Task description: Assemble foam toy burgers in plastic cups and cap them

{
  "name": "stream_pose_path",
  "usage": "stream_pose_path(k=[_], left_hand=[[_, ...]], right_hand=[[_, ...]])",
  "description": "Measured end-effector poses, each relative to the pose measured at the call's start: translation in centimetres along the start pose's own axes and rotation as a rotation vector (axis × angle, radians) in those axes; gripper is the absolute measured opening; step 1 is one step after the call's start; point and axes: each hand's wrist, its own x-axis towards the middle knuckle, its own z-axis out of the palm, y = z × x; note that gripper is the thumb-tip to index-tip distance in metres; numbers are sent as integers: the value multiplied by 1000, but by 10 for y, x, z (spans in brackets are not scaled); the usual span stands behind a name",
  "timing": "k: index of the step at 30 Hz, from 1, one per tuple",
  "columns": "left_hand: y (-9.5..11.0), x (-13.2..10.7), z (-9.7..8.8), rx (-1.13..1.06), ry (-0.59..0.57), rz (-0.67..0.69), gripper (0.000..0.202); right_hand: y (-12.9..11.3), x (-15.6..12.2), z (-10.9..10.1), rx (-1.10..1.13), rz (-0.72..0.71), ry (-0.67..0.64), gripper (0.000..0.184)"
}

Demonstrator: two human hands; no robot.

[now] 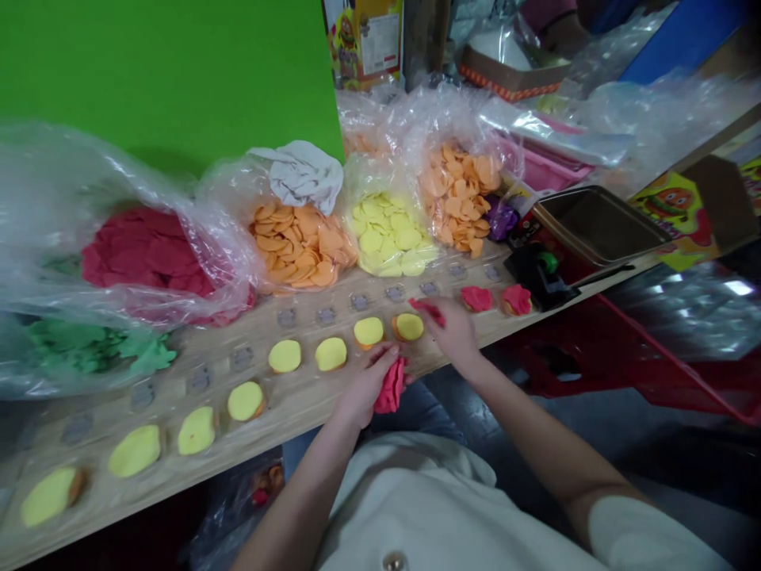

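In the head view, glare and creases in the plastic blurred much of what lay behind. The far right corner was a jumble of clear wrap, and the tabletop [309, 396] ran out of frame at the left. The row of small grey marks [326, 316] along it was too faint to read.

The left hand [364, 390] was clenched on a red wad [391, 386] of soft pieces at the tabletop's near edge. The right hand's [456, 333] fingers [441, 319] pinched a single red piece [426, 308] just beside the last yellow disc [409, 326] in a line running away to the left. Two placed red pieces [476, 298] lay just beyond the right hand.

Open bags stood behind the line: one of red shapes [148, 254], one of green shapes [95, 345], an orange-disc bag [300, 246] with a white cloth [303, 174] on it, a yellow-disc bag [389, 234] and a second orange bag [460, 194]. A metal tray [600, 226] at the right looked empty.

The bags crowded the back edge, and the discs sat near the front edge, so only a narrow bare strip showed between them.
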Motion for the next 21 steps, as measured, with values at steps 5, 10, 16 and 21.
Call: stream_pose_path(k=[5, 10, 16, 21], left_hand=[[7, -9, -8, 137, -11, -68, 54], [15, -5, -4, 511, -112, 15, 64], [3, 16, 1, 1219, -60, 250, 69], [-3, 9, 5, 992, -11, 335, 69]], right_hand=[[11, -22, 19, -385, -397, -284, 31], [19, -43, 2, -459, -393, -126, 40], [11, -45, 1, -620, -315, -227, 37], [1, -45, 0, -486, -242, -158, 33]])
